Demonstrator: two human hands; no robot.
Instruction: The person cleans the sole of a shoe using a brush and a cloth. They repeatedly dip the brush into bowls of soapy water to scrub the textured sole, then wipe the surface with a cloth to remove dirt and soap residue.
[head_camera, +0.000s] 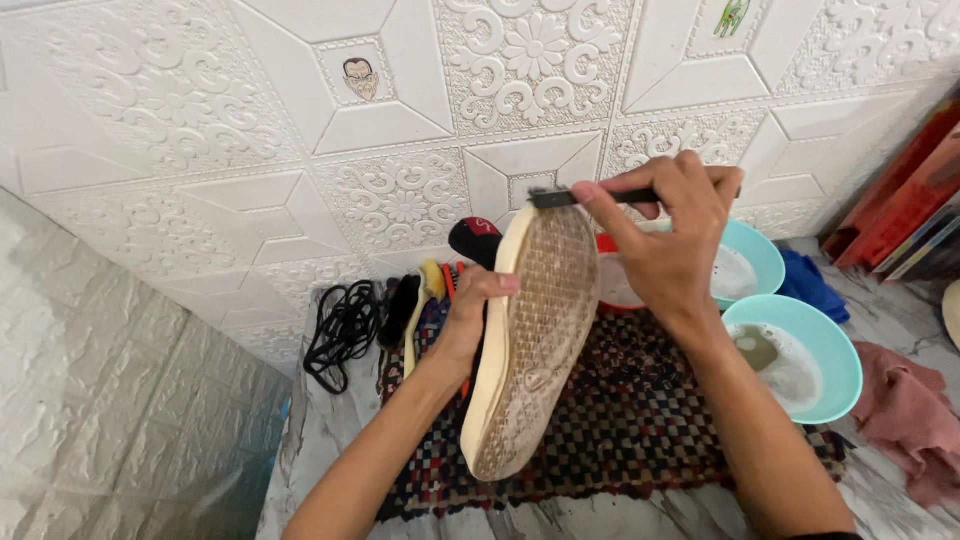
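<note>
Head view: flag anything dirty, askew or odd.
The shoe in the left hand has a grimy, brown-stained sole. The right hand holds a dark brush at its toe. The near turquoise bowl holds murky water.

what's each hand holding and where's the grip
The left hand grips the shoe by its side edge, sole facing up. The right hand holds a small brush by its handle, at the toe.

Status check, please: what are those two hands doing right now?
Left hand grips shoe, sole up. Right hand holds brush at toe. Nothing in the way.
</note>
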